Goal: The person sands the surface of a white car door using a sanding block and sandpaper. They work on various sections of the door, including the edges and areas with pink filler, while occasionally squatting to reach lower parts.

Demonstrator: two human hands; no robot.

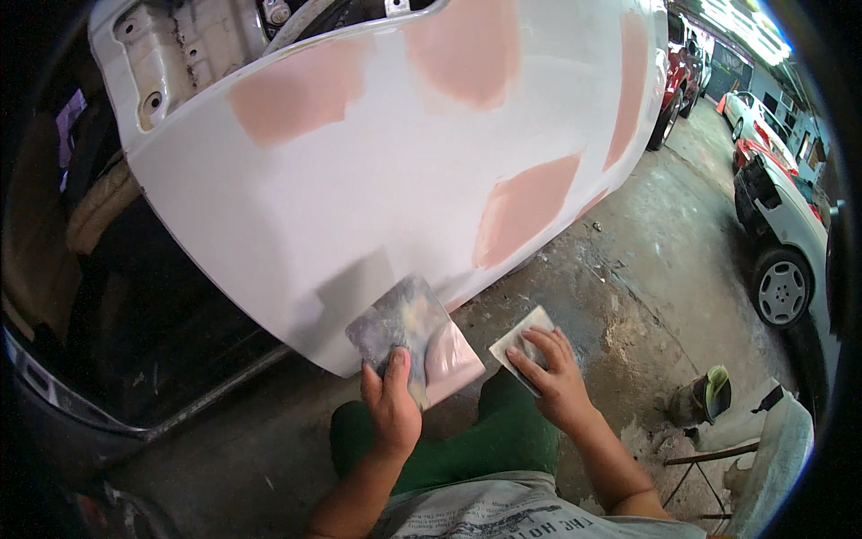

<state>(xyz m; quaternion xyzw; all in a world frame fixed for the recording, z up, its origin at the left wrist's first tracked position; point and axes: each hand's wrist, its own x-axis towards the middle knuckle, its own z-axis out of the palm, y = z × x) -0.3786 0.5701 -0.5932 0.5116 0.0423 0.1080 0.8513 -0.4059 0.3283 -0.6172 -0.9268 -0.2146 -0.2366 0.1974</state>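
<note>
I see the left hand gripping a board, its pink paste at 9 o'clock from the right hand, which pinches a spreader.

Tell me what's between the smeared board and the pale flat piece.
In the head view, an open gap separates the smeared board from the pale flat piece; the floor and green trousers show through it.
</note>
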